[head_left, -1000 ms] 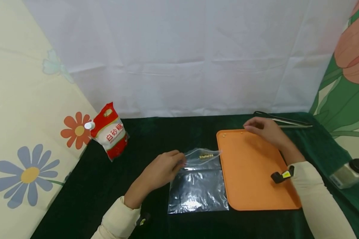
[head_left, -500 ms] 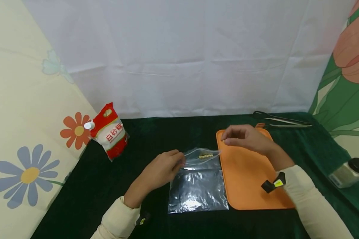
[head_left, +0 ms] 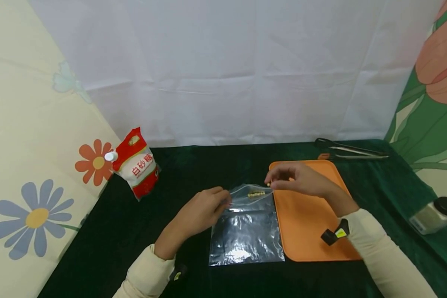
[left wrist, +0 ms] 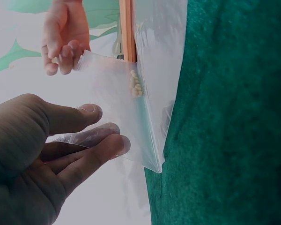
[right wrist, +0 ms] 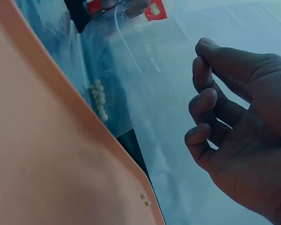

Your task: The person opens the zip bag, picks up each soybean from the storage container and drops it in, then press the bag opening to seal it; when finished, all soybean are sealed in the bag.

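My left hand pinches the left edge of a clear zip bag, whose mouth gapes upward. A short cluster of soybeans lies inside the bag. At the mouth's right side, my right hand pinches one soybean between thumb and fingertip. That soybean also shows in the left wrist view, but the fingers hide it in the right wrist view. Below my right hand is an orange tray, its edge against the bag. Two loose soybeans sit in a corner of the tray.
A red and white sugar bag with a white cap stands at the back left. Behind the tray lie black-handled metal tongs. A black-lidded clear jar is at the far right. Dark green cloth covers the table.
My right hand has moved left and toward me, from the tray's far edge to the bag's mouth, carrying a soybean. My left hand and the bag have stayed in place.
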Motion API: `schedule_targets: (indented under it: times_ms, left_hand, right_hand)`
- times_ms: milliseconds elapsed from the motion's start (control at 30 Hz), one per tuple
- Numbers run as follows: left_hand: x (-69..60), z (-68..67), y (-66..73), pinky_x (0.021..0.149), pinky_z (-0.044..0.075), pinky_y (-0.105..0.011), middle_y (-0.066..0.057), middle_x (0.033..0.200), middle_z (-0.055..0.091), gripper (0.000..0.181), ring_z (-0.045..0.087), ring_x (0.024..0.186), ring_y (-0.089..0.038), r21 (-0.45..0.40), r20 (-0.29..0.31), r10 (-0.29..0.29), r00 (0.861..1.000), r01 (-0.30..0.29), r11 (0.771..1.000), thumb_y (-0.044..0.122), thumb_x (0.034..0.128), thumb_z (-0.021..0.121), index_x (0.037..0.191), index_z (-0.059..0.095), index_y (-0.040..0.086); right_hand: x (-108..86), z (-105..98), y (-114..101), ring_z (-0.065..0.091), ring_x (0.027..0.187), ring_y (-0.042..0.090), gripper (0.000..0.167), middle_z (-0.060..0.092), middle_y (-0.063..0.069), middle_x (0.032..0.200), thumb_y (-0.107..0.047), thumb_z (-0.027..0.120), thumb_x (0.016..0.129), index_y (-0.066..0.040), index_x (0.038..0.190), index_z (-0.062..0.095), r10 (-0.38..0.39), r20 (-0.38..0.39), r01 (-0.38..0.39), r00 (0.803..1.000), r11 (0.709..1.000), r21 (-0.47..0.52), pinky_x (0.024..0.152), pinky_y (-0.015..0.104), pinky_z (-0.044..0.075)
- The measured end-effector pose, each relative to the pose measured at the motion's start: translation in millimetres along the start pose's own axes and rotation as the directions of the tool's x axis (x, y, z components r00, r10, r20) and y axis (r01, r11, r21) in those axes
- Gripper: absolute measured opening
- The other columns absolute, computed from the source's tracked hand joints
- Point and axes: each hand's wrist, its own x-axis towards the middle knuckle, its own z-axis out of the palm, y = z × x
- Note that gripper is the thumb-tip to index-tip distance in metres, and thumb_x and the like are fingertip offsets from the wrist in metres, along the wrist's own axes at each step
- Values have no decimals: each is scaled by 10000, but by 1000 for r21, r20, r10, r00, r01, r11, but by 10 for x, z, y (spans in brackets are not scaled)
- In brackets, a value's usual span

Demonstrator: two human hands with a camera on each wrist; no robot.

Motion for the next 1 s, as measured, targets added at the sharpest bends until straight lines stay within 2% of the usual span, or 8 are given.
schedule_targets:
  times_ms: [200, 267, 367, 433, 500, 600, 867, 1000]
  left_hand:
    - [-11, -3, 4, 664, 508, -162, 91, 994, 612, 199, 578, 783, 4, -14, 4, 3, 1000, -3, 1000, 97, 926, 696, 1118, 677, 149]
    - [-10, -2, 2, 666, 509, -161, 92, 995, 612, 202, 578, 786, 5, -14, 3, 5, 1000, -5, 1000, 97, 925, 699, 1120, 678, 147]
    - [-7, -1, 1, 663, 509, -157, 92, 992, 614, 203, 578, 780, 9, -8, -2, 10, 1000, -10, 1000, 98, 925, 702, 1121, 679, 146]
    - [-6, -2, 0, 662, 508, -157, 94, 989, 614, 198, 576, 777, 10, -5, -6, 11, 1000, -11, 1000, 100, 927, 702, 1118, 679, 148]
    - [-9, 2, -3, 657, 510, -160, 94, 985, 613, 192, 576, 771, 9, -10, -7, 14, 1000, -14, 1000, 97, 929, 700, 1114, 680, 144]
    - [-17, -13, -7, 654, 512, -166, 92, 987, 613, 191, 576, 769, 5, -20, -8, 21, 1000, -21, 1000, 90, 932, 696, 1115, 680, 137]
    - [-40, -19, -9, 634, 514, -169, 75, 987, 622, 169, 580, 757, -2, -19, -23, 43, 999, -43, 999, 67, 936, 690, 1098, 685, 116]
    - [-17, -32, 2, 628, 512, -167, 72, 979, 623, 158, 577, 749, -4, -5, -23, 49, 999, -49, 999, 67, 940, 688, 1091, 688, 114]
  right_hand:
    - [-30, -62, 55, 592, 929, 334, 207, 678, 61, 1119, -241, 624, 1012, -166, 1193, 688, 29, -48, -30, 998, 999, -20, 755, 405, 526]
    - [-56, -128, 72, 594, 936, 351, 198, 680, 77, 1129, -261, 623, 1012, -182, 1178, 694, 38, -106, -43, 994, 998, -44, 759, 421, 527]
    - [-99, -242, 91, 590, 886, 316, 192, 684, 41, 1062, -309, 611, 1015, -193, 1134, 706, 60, -241, -105, 969, 978, -179, 729, 401, 512]
    - [-131, -310, 113, 588, 860, 248, 192, 681, 4, 1014, -324, 606, 1016, -193, 1107, 712, 86, -334, -191, 939, 936, -296, 723, 378, 498]
    - [-167, -371, 134, 581, 859, 206, 191, 674, 3, 995, -313, 605, 1018, -176, 1092, 716, 117, -406, -290, 907, 871, -397, 728, 393, 490]
    - [-178, -456, 192, 603, 890, 237, 183, 679, 61, 1017, -236, 612, 1017, -113, 1102, 716, 167, -447, -390, 879, 790, -473, 755, 449, 500]
    - [-22, -535, 447, 624, 850, 256, 171, 688, 95, 1009, -225, 646, 990, -100, 1066, 734, 284, -417, -497, 863, 625, -602, 730, 463, 522]
    - [31, -532, 549, 626, 803, 232, 169, 696, 93, 997, -225, 663, 976, -91, 1043, 740, 301, -411, -505, 861, 605, -616, 701, 449, 527]
